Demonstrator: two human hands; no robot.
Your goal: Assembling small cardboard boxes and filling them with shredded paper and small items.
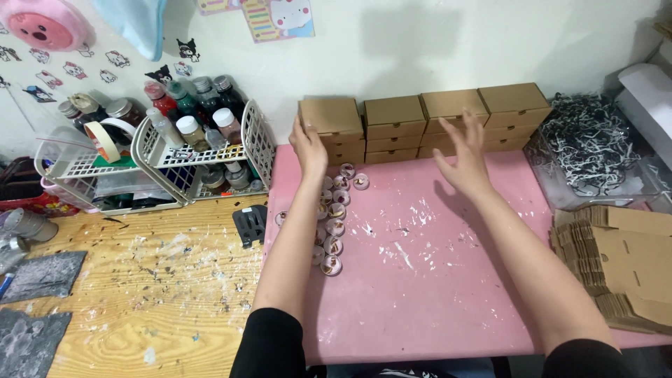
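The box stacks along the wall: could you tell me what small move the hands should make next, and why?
Probably close both hands onto the box stacks. The left hand already touches the leftmost stack, which stands slightly apart from the others, while the right hand hovers open just short of the row. Pressing inward would likely close that gap.

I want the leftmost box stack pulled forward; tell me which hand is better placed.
Left. The left hand is already at the leftmost box stack, seemingly touching it; the right hand hovers open farther right.
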